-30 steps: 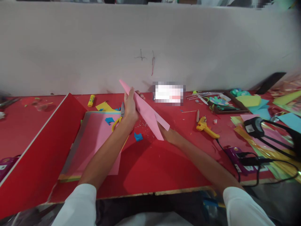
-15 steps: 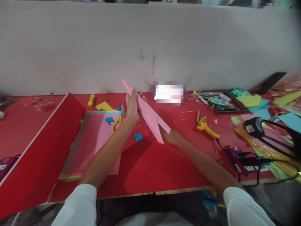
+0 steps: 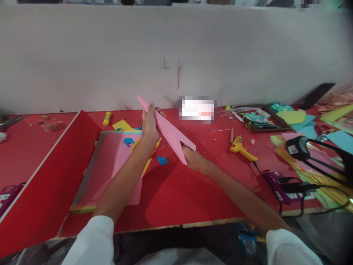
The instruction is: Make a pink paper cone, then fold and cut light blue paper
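Where the two forearms meet at the centre of the frame, a folded sheet of pink paper is held up off the red worktop, slanting from a sharp point at the upper left to a wider, notched end at the lower right. It is smooth and matte, a long narrow wedge with crisp straight edges. The left hand is closed around the upper part of the wedge, thumb on the near face and fingertips showing past the far edge. The right hand grasps the lower end from beneath, its fingers mostly hidden behind the paper.

Left of centre, under the left forearm, a flat stack of paper sheets lies on the worktop with a pink sheet on top and yellow and green edges showing. A crumpled blue paper scrap sits just below the wedge. A yellow glue stick lies toward the upper left, near a pale, plain wall. A large red board with a white edge fills the lower left. Right of centre lie a yellow hot glue gun and a pencil; loose coloured sheets are scattered at the right.
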Motion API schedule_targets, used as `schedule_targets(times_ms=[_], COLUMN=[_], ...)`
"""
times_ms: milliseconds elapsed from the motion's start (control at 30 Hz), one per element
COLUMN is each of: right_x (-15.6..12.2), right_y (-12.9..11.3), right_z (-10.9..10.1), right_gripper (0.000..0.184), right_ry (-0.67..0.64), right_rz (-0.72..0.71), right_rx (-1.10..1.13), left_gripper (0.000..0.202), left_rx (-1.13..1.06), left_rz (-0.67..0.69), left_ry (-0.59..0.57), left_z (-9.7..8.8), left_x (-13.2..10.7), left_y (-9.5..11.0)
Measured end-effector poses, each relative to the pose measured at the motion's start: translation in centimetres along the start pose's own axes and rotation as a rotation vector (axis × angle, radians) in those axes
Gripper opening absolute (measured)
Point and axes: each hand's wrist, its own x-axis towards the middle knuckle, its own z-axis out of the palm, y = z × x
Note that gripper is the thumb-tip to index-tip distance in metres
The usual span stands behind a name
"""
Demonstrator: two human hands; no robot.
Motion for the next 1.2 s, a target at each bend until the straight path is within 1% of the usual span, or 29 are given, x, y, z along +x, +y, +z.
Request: schedule_targets(times_ms=[33, 100, 133, 167, 200, 233, 300, 333, 367, 400, 467, 533, 567, 600, 667, 767, 900, 1000, 1100, 1200], right_x=[-0.3, -1.5, -2.2, -2.9, -3.4, -3.7, -3.5, -3.0, -2.5, -2.0, -1.1, -0.8, -0.8, -0.9, -1.0, -1.0, -0.6, -0.5, -0.5, -0.6], right_y=[0.0, 0.3, 0.4, 0.6, 0.8, 1.0, 1.4, 1.5, 1.7, 1.7, 1.7, 1.5, 1.3, 1.1, 0.7, 0.2, -0.3, -0.5, -0.5, -0.5], right_z=[0.0, -0.2, -0.4, -0.8, -1.2, -1.5, -2.2, -2.4, -2.5, -2.5, -2.0, -1.3, -0.9, -0.5, 0.2, 0.9, 1.3, 1.6, 1.6, 1.5], right_gripper=[0.019, 0.030, 0.032, 0.034, 0.036, 0.036, 0.030, 0.022, 0.014, 0.017, 0.041, 0.060, 0.065, 0.068, 0.070, 0.072, 0.069, 0.069, 0.072, 0.072], right_ry=[0.017, 0.206, 0.287, 0.356, 0.433, 0.515, 0.619, 0.615, 0.566, 0.492, 0.260, 0.062, 0.010, -0.010, 0.002, 0.046, 0.118, 0.143, 0.150, 0.149], right_rz=[-0.048, -0.196, -0.261, -0.286, -0.292, -0.255, -0.085, 0.024, 0.131, 0.222, 0.371, 0.458, 0.481, 0.495, 0.510, 0.551, 0.640, 0.677, 0.677, 0.676], right_rx=[-0.004, -0.042, -0.042, -0.020, 0.024, 0.072, 0.206, 0.301, 0.425, 0.578, 0.820, 0.968, 1.013, 1.045, 1.085, 1.075, 0.993, 0.979, 0.974, 1.025], left_gripper=[0.031, 0.032, 0.031, 0.030, 0.030, 0.029, 0.027, 0.027, 0.027, 0.028, 0.031, 0.034, 0.034, 0.033, 0.030, 0.027, 0.020, 0.017, 0.017, 0.018], left_rx=[0.000, -0.001, -0.004, -0.007, -0.008, -0.006, 0.004, 0.016, 0.033, 0.054, 0.107, 0.163, 0.191, 0.219, 0.283, 0.378, 0.460, 0.516, 0.542, 0.503], left_rz=[0.000, -0.011, -0.023, -0.036, -0.050, -0.064, -0.088, -0.105, -0.125, -0.147, -0.182, -0.193, -0.190, -0.184, -0.168, -0.142, -0.100, -0.073, -0.067, -0.083], left_ry=[0.006, 0.000, -0.009, -0.018, -0.031, -0.047, -0.099, -0.137, -0.178, -0.221, -0.290, -0.324, -0.335, -0.344, -0.368, -0.394, -0.405, -0.419, -0.445, -0.452], left_z=[-0.2, -0.5, -0.6, -0.7, -0.8, -0.9, -1.0, -1.0, -0.9, -0.8, -0.5, -0.3, -0.1, -0.1, 0.0, -0.1, 0.0, 0.3, 0.6, 0.6], left_x=[0.4, 0.9, 1.1, 1.2, 1.3, 1.2, 0.9, 0.6, 0.2, -0.2, -1.1, -2.1, -2.6, -3.0, -3.6, -4.1, -4.4, -4.7, -5.1, -5.1], left_y=[0.1, 0.2, 0.2, 0.2, 0.1, 0.0, -0.3, -0.5, -0.8, -1.1, -1.8, -2.7, -3.1, -3.5, -4.2, -4.7, -4.8, -4.5, -4.4, -4.4])
